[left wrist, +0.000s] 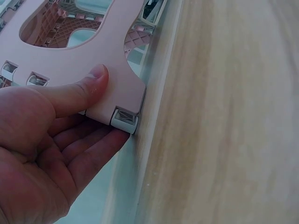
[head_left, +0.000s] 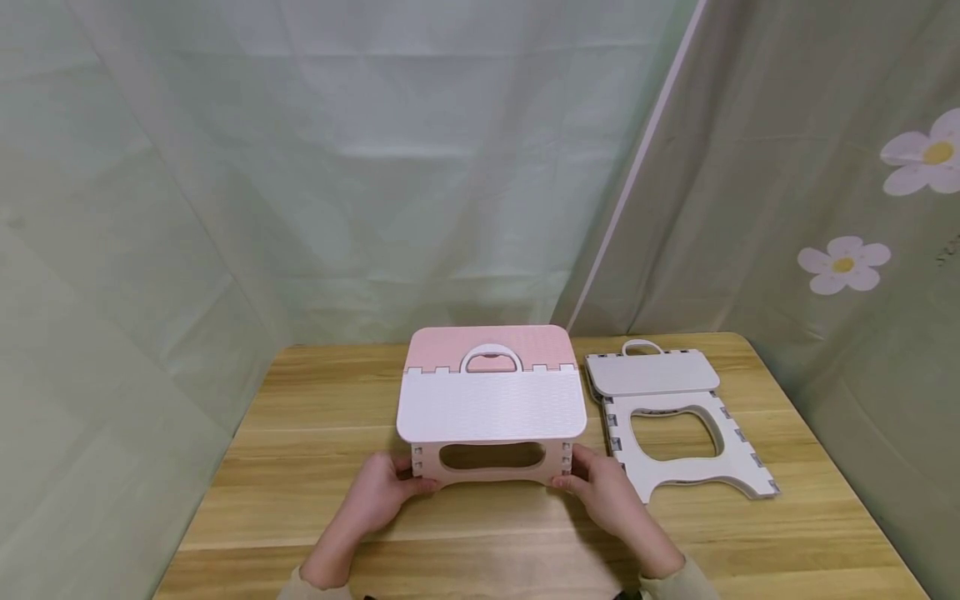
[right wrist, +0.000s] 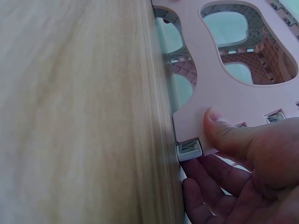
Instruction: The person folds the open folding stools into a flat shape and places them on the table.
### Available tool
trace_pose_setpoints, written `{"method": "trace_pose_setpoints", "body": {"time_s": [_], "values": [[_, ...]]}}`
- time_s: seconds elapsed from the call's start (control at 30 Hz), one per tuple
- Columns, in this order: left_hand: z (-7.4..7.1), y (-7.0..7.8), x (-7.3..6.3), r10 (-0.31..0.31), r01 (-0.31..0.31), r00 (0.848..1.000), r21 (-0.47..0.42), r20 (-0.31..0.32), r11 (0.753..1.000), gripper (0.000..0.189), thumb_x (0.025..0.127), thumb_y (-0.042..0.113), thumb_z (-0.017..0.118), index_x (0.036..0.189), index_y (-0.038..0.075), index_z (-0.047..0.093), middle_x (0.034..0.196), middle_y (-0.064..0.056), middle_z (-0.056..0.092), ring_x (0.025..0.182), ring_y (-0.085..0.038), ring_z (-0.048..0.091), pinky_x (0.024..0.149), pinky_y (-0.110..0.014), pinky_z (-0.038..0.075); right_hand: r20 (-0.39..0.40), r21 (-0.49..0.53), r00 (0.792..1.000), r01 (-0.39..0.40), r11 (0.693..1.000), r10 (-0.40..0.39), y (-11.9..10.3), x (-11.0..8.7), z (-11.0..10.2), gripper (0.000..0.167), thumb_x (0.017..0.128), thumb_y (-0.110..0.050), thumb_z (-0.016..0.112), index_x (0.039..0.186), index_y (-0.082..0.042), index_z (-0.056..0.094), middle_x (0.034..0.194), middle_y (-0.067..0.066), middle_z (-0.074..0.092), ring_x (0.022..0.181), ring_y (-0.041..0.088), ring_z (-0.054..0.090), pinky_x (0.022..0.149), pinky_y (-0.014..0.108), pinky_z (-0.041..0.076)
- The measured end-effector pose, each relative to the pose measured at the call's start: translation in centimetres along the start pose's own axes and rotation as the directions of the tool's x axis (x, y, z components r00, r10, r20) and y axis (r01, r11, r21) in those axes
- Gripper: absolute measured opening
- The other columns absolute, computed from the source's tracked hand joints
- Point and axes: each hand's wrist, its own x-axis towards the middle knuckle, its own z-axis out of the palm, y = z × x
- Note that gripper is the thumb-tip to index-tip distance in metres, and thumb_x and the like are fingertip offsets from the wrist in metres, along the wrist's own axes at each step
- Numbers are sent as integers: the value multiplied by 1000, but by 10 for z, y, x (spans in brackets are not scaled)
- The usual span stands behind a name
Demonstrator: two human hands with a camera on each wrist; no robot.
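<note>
A pink and white folding stool [head_left: 491, 404] stands unfolded on the wooden table, its white handle arched up at the middle of the seat. My left hand [head_left: 381, 492] grips the lower left corner of its front leg panel, with the thumb [left wrist: 96, 84] on the pink face and the fingers behind the edge. At the opposite corner my right hand [head_left: 600, 492] grips the panel the same way, its thumb [right wrist: 217, 123] on the front. Through the cut-out in the wrist views, the stool's ribbed inner side shows.
A second folding stool [head_left: 682, 425], grey and white, lies folded flat at the right of the wooden table [head_left: 300, 467]. Behind the table hangs a pale curtain [head_left: 420, 167], with white flowers printed at the right.
</note>
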Motion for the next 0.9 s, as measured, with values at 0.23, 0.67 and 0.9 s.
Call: {"method": "trace_pose_setpoints", "body": {"time_s": [0.23,0.67,0.9], "values": [[0,0,0,-8,8,1000,1,5,1000,16,87,21,91,99,12,85,96,2,81,83,-7,70,72,-25,55,-3,5,1000,3,1000,-3,-1,0,0,30,90,-28,85,118,-20,75,100,-11,76,101,13,69,94,45,55],[-1,1,1,0,0,1000,13,9,1000,15,88,19,90,99,11,84,95,2,81,81,-8,70,71,-25,55,-5,21,1000,18,1000,-18,-2,0,-1,32,90,-27,85,119,-18,76,101,-10,77,98,12,69,91,41,55],[0,1,1,-1,1,1000,0,15,1000,14,88,18,89,100,11,85,94,2,81,81,-7,70,71,-25,54,-5,14,1000,25,1000,-25,-1,0,-1,32,91,-26,85,120,-19,75,103,-9,77,100,13,69,93,42,56]]}}
